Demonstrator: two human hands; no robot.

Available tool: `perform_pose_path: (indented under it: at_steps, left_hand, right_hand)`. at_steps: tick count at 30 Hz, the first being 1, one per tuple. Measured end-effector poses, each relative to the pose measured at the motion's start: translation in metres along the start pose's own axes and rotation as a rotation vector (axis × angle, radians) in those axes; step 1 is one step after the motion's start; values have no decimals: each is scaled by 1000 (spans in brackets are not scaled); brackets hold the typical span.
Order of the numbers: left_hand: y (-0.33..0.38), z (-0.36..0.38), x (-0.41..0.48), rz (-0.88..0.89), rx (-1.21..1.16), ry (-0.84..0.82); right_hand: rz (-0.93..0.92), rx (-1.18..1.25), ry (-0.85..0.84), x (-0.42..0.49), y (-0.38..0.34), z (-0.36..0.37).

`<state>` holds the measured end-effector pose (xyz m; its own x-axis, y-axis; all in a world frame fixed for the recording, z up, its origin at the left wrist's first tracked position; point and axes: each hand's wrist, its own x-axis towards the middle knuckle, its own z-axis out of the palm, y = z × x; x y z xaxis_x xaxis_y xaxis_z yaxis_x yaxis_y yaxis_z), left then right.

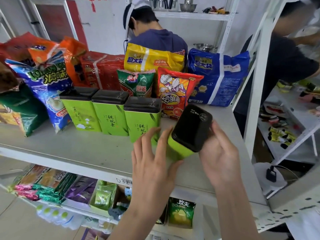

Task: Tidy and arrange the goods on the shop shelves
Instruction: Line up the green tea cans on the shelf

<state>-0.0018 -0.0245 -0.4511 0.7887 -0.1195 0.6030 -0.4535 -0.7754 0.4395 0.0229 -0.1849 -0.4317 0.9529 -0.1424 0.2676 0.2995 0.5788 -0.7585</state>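
The grey shelf (69, 149) of this crowded shop runs across the middle of the frame, and another person's back shows beyond it at upper centre. I hold the tilted tin (188, 134) at lower centre, over the shelf's front right part, its black lid leaning toward the upper right. Whether its base touches the shelf I cannot tell. My right hand (220, 153) grips the lid end with curled fingers. My left hand (152, 163) lies spread, with straight fingers and thumb against the green body. I judge I should stand it upright, turn the printed face forward and set it flush just right of the row of three tins (110, 111). It must not knock the red snack bag (174, 94) leaning behind that gap.
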Motion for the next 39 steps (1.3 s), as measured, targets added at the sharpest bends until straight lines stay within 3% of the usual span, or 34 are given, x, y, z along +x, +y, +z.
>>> perform_pose_path:
  at_steps: [4, 11, 18, 22, 25, 29, 33, 39]
  left_hand:
    - [-17, 7, 4, -114, -113, 12]
    - [-17, 13, 16, -235, -245, 78]
    - [-25, -39, 56, -42, -275, 134]
    - [-40, -73, 105, 145, -109, 201]
    - [-59, -65, 134, 145, 17, 99]
    - [-77, -38, 137, 166, 103, -89]
    - [-81, -35, 128, 228, 159, -44]
    - [-78, -51, 106, 236, 171, -103]
  right_hand:
    - [-61, -246, 35, 2, 0, -1]
    - [-75, -358, 158, 4, 4, -7]
    - [-145, -556, 220, 5, 10, -6]
    - [-43, -651, 55, 4, 17, -3]
    - [-73, -890, -8, 3, 21, 0]
    - [-179, -1125, 82, 4, 26, -1]
    - [-249, -1222, 165, 5, 30, -5]
    - [-319, -1281, 269, 4, 31, -5]
